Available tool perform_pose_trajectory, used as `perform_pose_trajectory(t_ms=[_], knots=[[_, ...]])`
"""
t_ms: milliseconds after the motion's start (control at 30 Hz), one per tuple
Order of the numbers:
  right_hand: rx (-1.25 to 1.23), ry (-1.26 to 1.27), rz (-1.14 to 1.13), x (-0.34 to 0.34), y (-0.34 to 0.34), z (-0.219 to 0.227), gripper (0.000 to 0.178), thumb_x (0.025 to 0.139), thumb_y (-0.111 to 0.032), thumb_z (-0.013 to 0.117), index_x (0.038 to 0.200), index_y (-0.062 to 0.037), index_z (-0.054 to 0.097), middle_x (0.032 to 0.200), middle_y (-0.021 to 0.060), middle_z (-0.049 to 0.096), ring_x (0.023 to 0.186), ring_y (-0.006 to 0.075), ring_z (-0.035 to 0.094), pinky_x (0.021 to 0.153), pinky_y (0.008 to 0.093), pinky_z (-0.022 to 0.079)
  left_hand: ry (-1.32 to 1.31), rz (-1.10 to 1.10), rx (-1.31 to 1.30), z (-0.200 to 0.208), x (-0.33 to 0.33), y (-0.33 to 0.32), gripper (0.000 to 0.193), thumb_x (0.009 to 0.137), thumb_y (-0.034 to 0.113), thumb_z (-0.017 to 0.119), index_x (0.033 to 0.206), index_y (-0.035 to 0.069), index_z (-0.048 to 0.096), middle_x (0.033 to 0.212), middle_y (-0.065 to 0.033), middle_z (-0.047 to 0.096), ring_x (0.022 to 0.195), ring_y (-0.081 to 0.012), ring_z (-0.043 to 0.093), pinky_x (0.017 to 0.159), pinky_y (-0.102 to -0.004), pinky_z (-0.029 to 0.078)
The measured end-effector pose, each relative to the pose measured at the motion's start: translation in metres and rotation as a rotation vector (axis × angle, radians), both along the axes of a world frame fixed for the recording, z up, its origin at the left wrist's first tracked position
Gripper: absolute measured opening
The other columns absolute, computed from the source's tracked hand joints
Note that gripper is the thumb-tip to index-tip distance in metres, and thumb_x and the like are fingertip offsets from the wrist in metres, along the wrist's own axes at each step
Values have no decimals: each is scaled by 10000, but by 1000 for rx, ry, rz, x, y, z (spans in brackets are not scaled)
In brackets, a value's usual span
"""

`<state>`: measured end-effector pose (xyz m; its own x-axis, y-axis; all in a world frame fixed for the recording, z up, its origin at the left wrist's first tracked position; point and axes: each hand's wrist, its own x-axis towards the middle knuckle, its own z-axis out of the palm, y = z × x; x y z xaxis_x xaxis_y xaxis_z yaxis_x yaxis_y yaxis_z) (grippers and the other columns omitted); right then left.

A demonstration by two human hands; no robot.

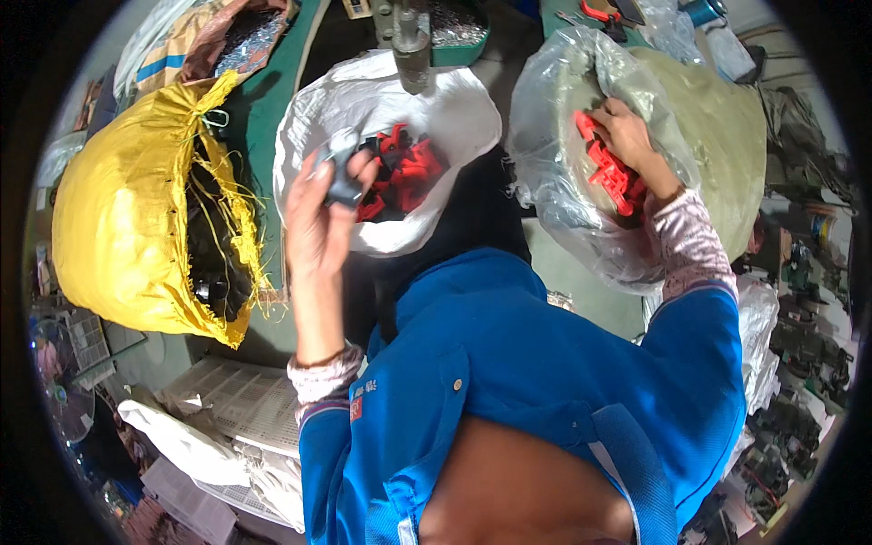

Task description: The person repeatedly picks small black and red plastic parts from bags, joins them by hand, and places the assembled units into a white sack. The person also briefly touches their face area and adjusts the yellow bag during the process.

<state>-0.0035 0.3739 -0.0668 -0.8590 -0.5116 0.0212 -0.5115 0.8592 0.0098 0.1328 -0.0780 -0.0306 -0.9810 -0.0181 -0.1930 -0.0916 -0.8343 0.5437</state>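
The left hand (312, 213) has its thumb and fingers clamped on a dark grey, smooth-looking moulded part (345, 186), held above the mouth of a white woven sack (313, 104). The right hand (629, 136) has curled fingers against glossy red plastic pieces (607, 171) in a clear plastic bag (549, 118); whether they close on one I cannot tell. A light pinch on a single piece should free it without dragging its neighbours, and a steady left grip should keep the part from slipping into the sack.

Inside the sack lie jumbled red and black parts (409, 173). The clear bag hangs over the near edge of the pale green tabletop (581, 272).

Motion blurs the grey part's shape; the right fingertips are partly hidden, and what supports the sack is out of sight.
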Motion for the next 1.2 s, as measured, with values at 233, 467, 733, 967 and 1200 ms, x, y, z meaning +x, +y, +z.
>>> perform_pose_trajectory(t_ms=[233,467,733,967,1200], knots=[[-1411,-454,-240,7,-105,47,245,870,-187,573,1068,-42,563,774,8,588,629,82,552,510,217,424,129,-36,-79,14,-57,57,247,858,52,602,1076,-38,530,952,-171,619,855,-228,620,743,-345,500],[-1323,-866,-25,10,-190,80,263,887,-214,584,1099,-66,631,824,6,636,608,42,515,483,178,372,126,-7,-122,26,-66,65,258,868,78,597,1084,-35,513,965,-155,626,868,-251,635,701,-308,505],[-1060,-169,539,-13,-222,92,219,853,-123,604,1054,-44,643,784,76,659,602,150,576,544,260,451,246,129,53,22,-83,72,233,900,91,545,1094,-34,515,999,-138,615,853,-207,629,711,-295,514],[-815,275,437,-25,-226,148,202,801,-234,650,899,-58,638,715,149,612,631,315,607,553,333,477,278,-21,-176,68,-113,60,305,891,261,582,1054,10,525,820,-108,631,684,-181,633,565,-251,525],[-1167,-359,114,-28,-224,105,220,835,-221,638,835,-1,642,574,16,552,547,33,438,485,214,384,140,61,-582,77,-118,65,293,929,307,482,916,20,532,669,-86,594,432,-113,469,400,-211,388]])
